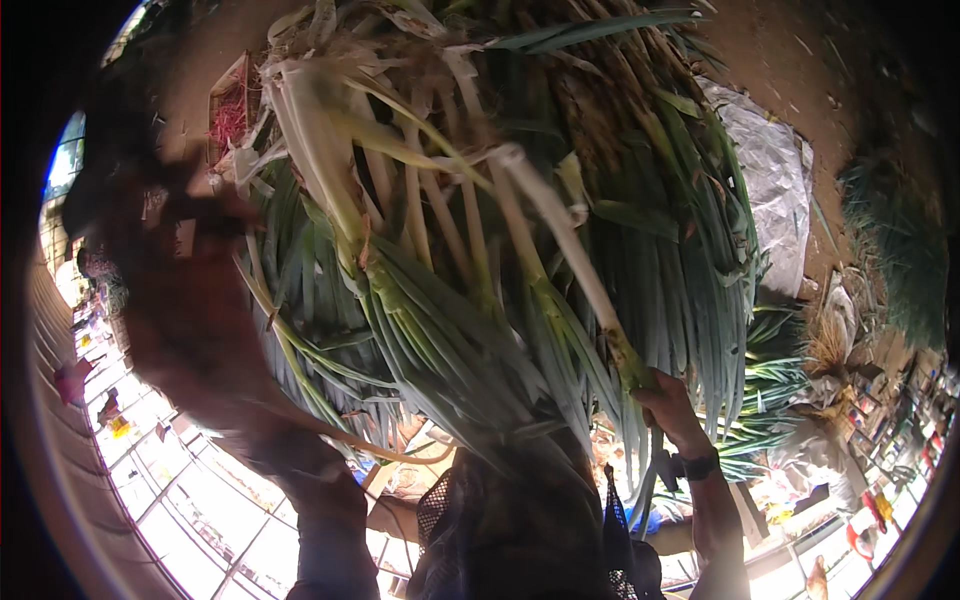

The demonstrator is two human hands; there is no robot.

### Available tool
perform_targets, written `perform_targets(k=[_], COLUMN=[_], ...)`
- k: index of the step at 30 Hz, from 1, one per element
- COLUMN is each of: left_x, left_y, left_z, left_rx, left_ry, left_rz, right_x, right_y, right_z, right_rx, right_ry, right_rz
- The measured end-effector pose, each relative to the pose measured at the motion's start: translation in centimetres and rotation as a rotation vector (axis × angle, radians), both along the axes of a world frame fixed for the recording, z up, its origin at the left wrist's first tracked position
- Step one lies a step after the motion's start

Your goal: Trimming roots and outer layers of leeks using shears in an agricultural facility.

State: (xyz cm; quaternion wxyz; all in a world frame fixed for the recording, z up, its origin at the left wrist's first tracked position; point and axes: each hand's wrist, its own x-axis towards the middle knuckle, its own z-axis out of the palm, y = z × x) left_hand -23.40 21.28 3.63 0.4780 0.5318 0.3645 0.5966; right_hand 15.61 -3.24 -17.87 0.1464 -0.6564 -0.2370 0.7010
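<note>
A big heap of green onions (680, 260) with long green leaves and pale stems fills the middle of the view. My right hand (668, 405), wearing a dark wristband, is closed round the green lower part of one green onion (565, 235); its white stem slants up and left across the heap. A loose bunch of green onions (430, 320) lies to the left of it, white ends toward the far side. My left hand (185, 250) is raised at the left, dark and smeared by motion, beside the heap. Its fingers cannot be made out, nor whether it holds anything.
A crate (229, 115) with something red in it stands at the far left. A crumpled whitish plastic sheet (765, 180) lies right of the heap on brown ground. More green onions (770, 390) are at the right, with dark green leaves (890, 250) farther right.
</note>
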Motion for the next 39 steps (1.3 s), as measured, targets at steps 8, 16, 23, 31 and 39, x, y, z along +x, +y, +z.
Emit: perform_targets(k=[8, 16, 23, 31, 39], left_x=[6.9, 10.1, 12.3, 15.5, 17.5], left_y=[-13.3, -22.5, -22.1, -11.3, 0.0], left_z=[-9.8, -12.7, -13.8, -20.6, -21.7], left_rx=[-0.088, -0.454, -0.337, -0.256, -0.262], left_ry=[0.864, 0.851, 0.891, 0.898, 1.013], left_rz=[-0.35, -0.401, -0.332, -0.226, -0.141], right_x=[-2.2, -2.0, -2.0, -2.8, -2.8], right_y=[9.2, 9.3, 9.1, 7.3, 8.2], right_z=[2.9, 1.3, 0.4, -1.1, -0.2], right_rx=[0.067, 0.047, 0.011, 0.122, 0.1], right_ry=[0.167, 0.19, 0.117, -0.048, -0.067], right_rz=[-0.211, -0.256, -0.344, -0.224, -0.106])
